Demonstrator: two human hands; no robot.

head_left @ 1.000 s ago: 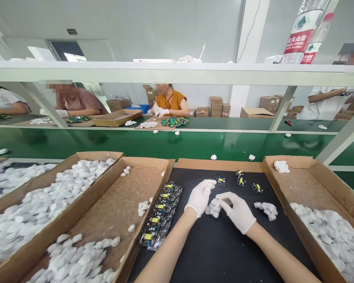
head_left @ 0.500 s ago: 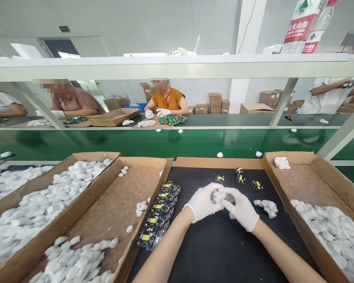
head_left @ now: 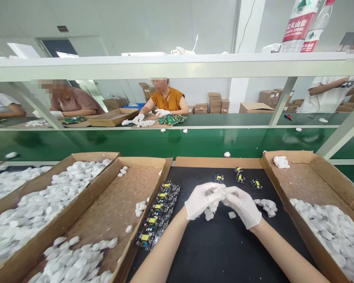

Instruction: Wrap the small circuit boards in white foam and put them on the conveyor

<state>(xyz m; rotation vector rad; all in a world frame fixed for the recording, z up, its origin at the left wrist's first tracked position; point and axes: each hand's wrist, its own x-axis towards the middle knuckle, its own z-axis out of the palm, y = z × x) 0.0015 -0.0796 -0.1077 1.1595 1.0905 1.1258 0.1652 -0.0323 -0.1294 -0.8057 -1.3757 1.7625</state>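
Both of my hands wear white gloves and meet over the black mat [head_left: 224,251]. My left hand [head_left: 202,201] is closed, with small white soft-looking pieces [head_left: 209,214] showing under its fingers. My right hand [head_left: 243,205] is closed too, its fingertips pressed against those of the left; what they pinch is hidden. A loose white piece [head_left: 232,215] lies on the mat between the hands. To the right of my right hand rests a small heap of white pieces [head_left: 267,207]. Just beyond the fingertips is a small circuit board [head_left: 219,179] with a yellow part.
Circuit boards [head_left: 152,221] line the mat's left edge; several single boards [head_left: 256,184] sit at the back. Cardboard trays [head_left: 106,208] with white pieces stand left, another tray [head_left: 295,169] right. Behind runs a green conveyor [head_left: 135,143] below a shelf [head_left: 165,67]. Co-workers [head_left: 168,98] sit across.
My fingertips have closed together, and white pieces now show below my hands, one loose on the mat. Pieces on the conveyor have shifted right. A co-worker's hand has moved left.
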